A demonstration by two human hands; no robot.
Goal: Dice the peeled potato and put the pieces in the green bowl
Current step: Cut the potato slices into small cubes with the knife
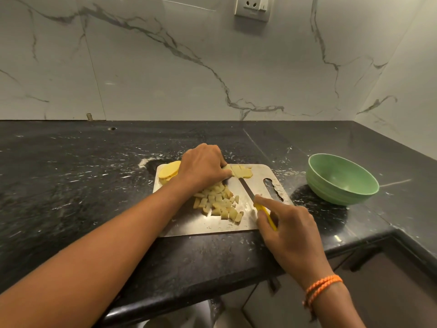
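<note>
A steel cutting board (250, 223) lies on the black counter. My left hand (203, 166) presses down on a stack of potato strips (241, 171) at the board's far edge. My right hand (287, 223) grips a yellow-handled knife (247, 188), whose blade points toward the strips. A pile of diced potato pieces (221, 202) sits mid-board. Uncut potato slices (168, 172) lie at the board's far left corner. The green bowl (341, 179) stands to the right of the board with nothing visible inside.
The black stone counter (82, 174) ends at a marble wall behind and on the right. Its front edge runs just below the board, with cabinet fronts (378, 280) underneath. A wall socket (253, 7) is high above.
</note>
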